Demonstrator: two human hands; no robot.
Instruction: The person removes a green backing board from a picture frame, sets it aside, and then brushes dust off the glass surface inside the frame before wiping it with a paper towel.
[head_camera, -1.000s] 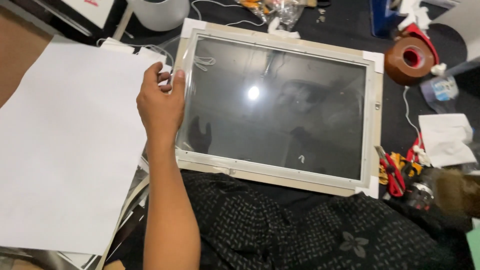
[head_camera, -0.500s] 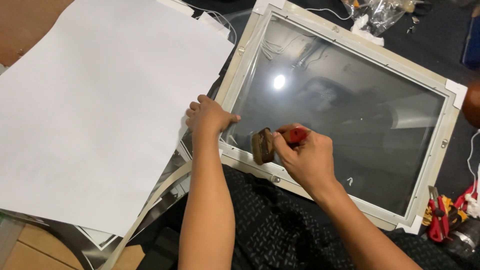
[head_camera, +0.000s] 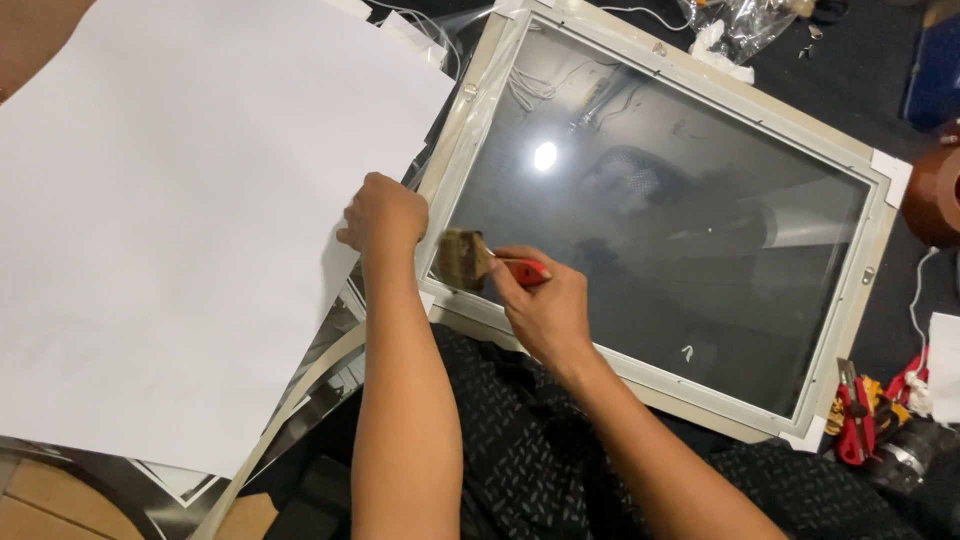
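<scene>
Currently the right hand (head_camera: 545, 310) pinches a red-handled brush (head_camera: 475, 262) at the framed glass panel's (head_camera: 660, 230) near-left corner, the left hand (head_camera: 383, 215) pressing closed on the frame edge beside it, so brushing looks barely begun, most glass unswept.

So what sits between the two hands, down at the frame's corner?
In the head view, the brush: its bristles lie between the left hand and the right hand, over the frame.
</scene>
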